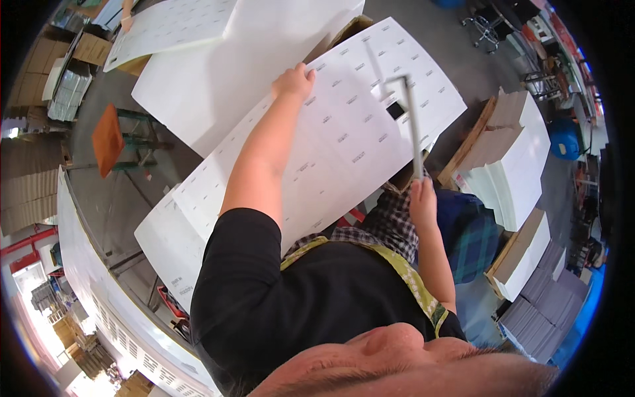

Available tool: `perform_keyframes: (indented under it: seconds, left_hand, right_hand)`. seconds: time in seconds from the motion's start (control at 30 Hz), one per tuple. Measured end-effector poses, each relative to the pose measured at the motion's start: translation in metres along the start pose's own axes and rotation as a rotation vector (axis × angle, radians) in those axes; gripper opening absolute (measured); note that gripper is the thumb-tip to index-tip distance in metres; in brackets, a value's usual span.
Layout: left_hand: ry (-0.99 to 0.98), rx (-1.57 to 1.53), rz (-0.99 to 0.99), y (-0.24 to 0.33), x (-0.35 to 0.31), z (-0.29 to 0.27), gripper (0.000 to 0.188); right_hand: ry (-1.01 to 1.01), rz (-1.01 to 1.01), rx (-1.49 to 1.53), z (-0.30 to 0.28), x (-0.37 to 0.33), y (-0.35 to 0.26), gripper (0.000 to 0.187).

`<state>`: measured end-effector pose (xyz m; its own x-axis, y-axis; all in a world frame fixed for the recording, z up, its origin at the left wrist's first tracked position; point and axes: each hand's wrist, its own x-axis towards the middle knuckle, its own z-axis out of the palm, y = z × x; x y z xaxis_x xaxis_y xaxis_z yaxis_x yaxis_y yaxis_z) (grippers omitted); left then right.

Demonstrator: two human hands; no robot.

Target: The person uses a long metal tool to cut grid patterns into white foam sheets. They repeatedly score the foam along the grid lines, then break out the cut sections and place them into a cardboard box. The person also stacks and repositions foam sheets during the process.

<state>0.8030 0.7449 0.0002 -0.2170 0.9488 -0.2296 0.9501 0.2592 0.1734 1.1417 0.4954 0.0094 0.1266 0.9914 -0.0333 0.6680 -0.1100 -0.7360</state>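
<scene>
A large white sheet [344,155], printed with rows of small dark marks, lies slantwise in front of me. My left hand [293,83] is at its far edge, arm stretched across the sheet, fingers curled over the border. In my right hand [422,200], near the sheet's close right side, is a long thin grey bar [413,122] with a short bent end. The bar stands out over the sheet, slightly blurred. Beside it, toward the sheet's right part, a small dark square opening [395,110] shows.
Beyond lies a wide plain white sheet [192,86], with another person's hand [127,20] at the far left. An orange-topped stool [108,140] stands left. Stacked white boards [522,169] and grey sheets [546,298] are at right. A long white panel [86,264] runs along the left.
</scene>
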Motion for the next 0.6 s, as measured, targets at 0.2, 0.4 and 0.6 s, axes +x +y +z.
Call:
perform_keyframes:
  seconds: [0.2, 0.4, 0.6]
  left_hand:
    - [-0.027, -0.014, 0.001, 0.001, 0.0, 0.001, 0.045]
    - [0.015, -0.008, 0.009, -0.001, 0.004, 0.002, 0.045]
    - [0.003, -0.027, 0.007, 0.0, -0.001, 0.0, 0.044]
  right_hand:
    - [0.093, -0.166, 0.064, -0.002, -0.009, 0.0, 0.028]
    - [-0.066, 0.014, 0.108, -0.013, -0.008, -0.034, 0.02]
    - [0.141, -0.238, 0.167, -0.003, 0.004, -0.029, 0.024]
